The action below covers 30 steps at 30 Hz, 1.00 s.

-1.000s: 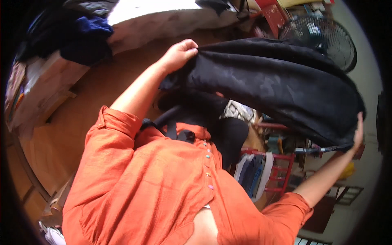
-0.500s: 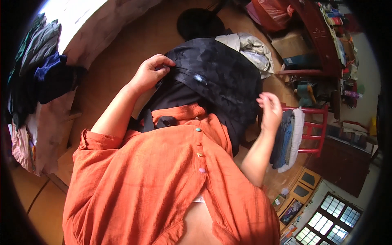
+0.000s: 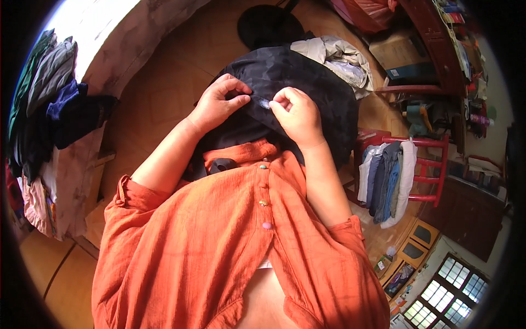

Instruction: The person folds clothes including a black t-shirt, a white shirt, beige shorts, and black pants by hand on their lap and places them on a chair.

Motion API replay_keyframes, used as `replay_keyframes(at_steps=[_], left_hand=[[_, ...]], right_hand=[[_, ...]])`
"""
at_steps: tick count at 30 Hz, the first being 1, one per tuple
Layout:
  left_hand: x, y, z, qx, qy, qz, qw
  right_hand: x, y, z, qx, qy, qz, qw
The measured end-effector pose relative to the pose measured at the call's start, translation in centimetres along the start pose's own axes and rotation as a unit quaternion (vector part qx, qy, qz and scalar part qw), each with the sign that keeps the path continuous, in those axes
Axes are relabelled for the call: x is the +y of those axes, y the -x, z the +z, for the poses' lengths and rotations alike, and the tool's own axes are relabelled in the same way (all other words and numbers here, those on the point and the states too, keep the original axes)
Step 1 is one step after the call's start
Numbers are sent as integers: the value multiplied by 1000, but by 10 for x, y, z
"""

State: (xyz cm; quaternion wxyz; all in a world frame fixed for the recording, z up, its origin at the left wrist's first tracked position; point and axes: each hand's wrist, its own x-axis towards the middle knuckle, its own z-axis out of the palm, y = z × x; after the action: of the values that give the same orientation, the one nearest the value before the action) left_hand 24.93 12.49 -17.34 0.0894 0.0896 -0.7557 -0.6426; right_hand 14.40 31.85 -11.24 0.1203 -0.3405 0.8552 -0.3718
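A black garment with a faint camouflage pattern lies spread across my lap. My left hand pinches its cloth between thumb and forefinger. Close beside it, my right hand has thumb and fingertips pressed together on the same garment. Between the two pinches shows a small whitish patch on the black cloth, too small to make out as a label or a mark. The right fingertips touch its edge. Under my hands the lower folds of the garment are partly hidden.
A pale crumpled cloth lies just beyond the garment. Folded trousers hang over a red chair at the right. Clothes are piled at the left. A round black base stands on the floor ahead, and a cardboard box sits far right.
My right hand has come in from the right, where it was raised and empty, and now pinches the garment by the whitish patch. My left hand has shifted slightly right, still pinching.
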Motion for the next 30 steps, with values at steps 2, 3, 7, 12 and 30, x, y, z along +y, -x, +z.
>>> replay_keyframes(at_steps=[2, 3, 7, 12, 30], left_hand=[[-5, -2, 2, 0, 2, -21, 1000], [-5, -3, 2, -1, -4, -19, 1000], [-7, -4, 1, 1, -14, -18, 1000], [-9, -3, 1, 3, -5, -19, 1000], [36, -17, 38, 43, -366, 180, 912]], right_hand=[[0, -2, 11, 14, 31, 11, 999], [1, -2, 14, 18, 44, 16, 999], [-10, -2, 19, 37, 98, 19, 994], [13, 1, 21, 36, 17, 2, 999], [31, 23, 6, 42, -129, 54, 989]])
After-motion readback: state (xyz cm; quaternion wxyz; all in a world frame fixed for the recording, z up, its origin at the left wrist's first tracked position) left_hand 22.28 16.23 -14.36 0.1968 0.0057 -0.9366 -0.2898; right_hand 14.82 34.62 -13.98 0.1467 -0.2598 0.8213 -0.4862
